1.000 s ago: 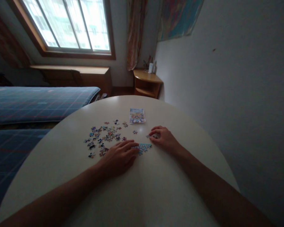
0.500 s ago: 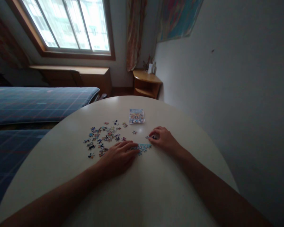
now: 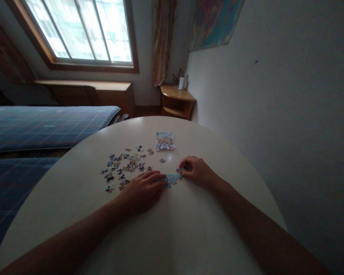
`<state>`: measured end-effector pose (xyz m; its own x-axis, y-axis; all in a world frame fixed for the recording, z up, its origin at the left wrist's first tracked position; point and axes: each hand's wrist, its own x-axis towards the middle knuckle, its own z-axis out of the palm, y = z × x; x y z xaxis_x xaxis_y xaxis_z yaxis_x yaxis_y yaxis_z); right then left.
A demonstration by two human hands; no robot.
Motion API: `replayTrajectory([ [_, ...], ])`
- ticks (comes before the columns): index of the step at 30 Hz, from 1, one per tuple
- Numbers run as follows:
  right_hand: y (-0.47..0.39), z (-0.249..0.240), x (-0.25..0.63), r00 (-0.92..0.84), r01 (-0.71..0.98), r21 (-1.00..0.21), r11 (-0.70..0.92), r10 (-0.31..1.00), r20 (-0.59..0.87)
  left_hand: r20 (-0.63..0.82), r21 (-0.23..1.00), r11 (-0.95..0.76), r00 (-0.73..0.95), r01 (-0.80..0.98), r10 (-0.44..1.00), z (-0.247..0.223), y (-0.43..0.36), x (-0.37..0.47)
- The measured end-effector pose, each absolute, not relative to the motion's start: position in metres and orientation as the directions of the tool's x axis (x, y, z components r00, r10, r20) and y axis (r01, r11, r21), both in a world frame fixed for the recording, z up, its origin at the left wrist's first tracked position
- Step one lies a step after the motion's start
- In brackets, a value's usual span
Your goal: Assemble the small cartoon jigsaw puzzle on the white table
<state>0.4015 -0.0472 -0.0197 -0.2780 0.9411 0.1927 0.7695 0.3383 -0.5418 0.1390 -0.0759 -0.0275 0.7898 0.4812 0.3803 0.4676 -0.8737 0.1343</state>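
Note:
A joined strip of light-blue puzzle pieces [image 3: 172, 179] lies on the white round table [image 3: 189, 236]. My left hand [image 3: 145, 189] rests flat over the strip's left part, fingers stretched out and pointing right. At the strip's right end, my right hand [image 3: 196, 171] is curled, its thumb and index finger pinched on a small puzzle piece [image 3: 178, 170]. Many loose puzzle pieces [image 3: 133, 164] are scattered left of and beyond my left hand. One single piece [image 3: 162, 160] lies apart, above the strip. Behind it is a printed picture sheet [image 3: 165, 141] with a blue pattern.
A bed with a blue plaid cover [image 3: 51, 124] stands left of the table. Beyond the far edge is a wooden corner shelf [image 3: 177, 93] holding small items. A long wooden desk [image 3: 111, 86] runs below the window, and a pale wall [image 3: 289, 114] rises on the right.
My right hand has moved slightly down, bringing its fingertips closer to the strip's right end. My left hand stays on the strip.

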Motion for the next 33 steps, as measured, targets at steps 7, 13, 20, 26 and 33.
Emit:
replayTrajectory([
  [7,-0.050,-0.019,0.402,-0.310,0.718,-0.596,0.359,0.932,0.188,0.396,0.143,-0.875,0.784,0.462,0.478,-0.029,-0.075,0.139],
  [13,-0.055,-0.016,0.395,-0.397,0.561,-0.720,0.410,0.895,0.200,0.376,0.131,-0.873,0.791,0.471,0.483,-0.027,-0.076,0.139],
  [20,-0.065,-0.008,0.385,-0.260,0.371,-0.905,0.209,0.959,0.115,0.364,0.136,-0.870,0.793,0.474,0.489,-0.027,-0.076,0.139],
  [26,-0.069,-0.007,0.386,-0.261,0.245,-0.963,0.114,0.964,0.048,0.364,0.132,-0.863,0.786,0.488,0.500,-0.027,-0.077,0.139],
  [33,-0.072,-0.004,0.387,-0.283,0.382,-0.918,0.109,0.959,-0.004,0.348,0.127,-0.857,0.786,0.500,0.511,-0.026,-0.076,0.138],
])
